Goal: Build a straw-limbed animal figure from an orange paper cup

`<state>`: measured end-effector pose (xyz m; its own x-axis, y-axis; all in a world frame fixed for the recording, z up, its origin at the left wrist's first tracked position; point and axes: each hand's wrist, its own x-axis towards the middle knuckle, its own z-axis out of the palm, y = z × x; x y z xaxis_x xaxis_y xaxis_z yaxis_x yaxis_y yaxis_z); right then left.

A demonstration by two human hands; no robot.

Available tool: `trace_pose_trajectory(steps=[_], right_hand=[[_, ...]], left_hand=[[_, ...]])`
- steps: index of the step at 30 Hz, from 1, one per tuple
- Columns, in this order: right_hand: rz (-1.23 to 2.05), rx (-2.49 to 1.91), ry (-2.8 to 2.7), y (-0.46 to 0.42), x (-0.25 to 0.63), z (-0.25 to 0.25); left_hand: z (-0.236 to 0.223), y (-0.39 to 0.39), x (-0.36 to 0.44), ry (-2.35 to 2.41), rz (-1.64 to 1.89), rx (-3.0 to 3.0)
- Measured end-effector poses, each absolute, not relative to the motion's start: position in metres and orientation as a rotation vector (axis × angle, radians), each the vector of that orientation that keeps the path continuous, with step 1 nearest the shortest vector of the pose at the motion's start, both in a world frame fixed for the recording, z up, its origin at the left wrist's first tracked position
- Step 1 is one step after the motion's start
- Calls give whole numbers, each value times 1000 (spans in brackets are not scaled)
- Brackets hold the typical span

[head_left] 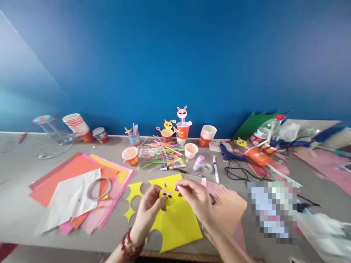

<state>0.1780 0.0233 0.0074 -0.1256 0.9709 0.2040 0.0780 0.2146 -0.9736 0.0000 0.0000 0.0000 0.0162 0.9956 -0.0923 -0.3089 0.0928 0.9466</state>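
Between the thumb and fingers of my left hand (146,212) is a round yellow paper animal face (170,199) with dark eyes and an ear standing at its top. A red beaded bracelet (128,244) circles that wrist. Close to the face's right side, my right hand (199,201) is closed in a pinch; what sits at its fingertips is too small to make out. Beneath both hands lies a yellow paper sheet (178,226) with round pieces cut from its left edge. Peach-coloured paper (231,206) is near my right forearm.
Colourful sticks (164,151) are heaped behind the sheet, near paper cups (130,156) and finished animal figures (182,114). Stacked papers (74,175) with a tape roll (98,188) lie left. Right are a glue stick (198,163), a white marker (215,168) and a blue glue gun (231,153) with cable.
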Motion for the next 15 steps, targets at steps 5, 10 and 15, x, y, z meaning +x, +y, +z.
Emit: trace_pose_trajectory(steps=[5, 10, 15], right_hand=[[1063, -1060, -1395, 23, 177, 8], [1032, -1056, -1420, 20, 178, 12], [996, -1098, -1462, 20, 181, 17]], left_hand=[[1, -3, 3, 1011, 1241, 925], [-4, -6, 8, 1001, 1260, 934], [-7, -7, 12, 1000, 1251, 919]])
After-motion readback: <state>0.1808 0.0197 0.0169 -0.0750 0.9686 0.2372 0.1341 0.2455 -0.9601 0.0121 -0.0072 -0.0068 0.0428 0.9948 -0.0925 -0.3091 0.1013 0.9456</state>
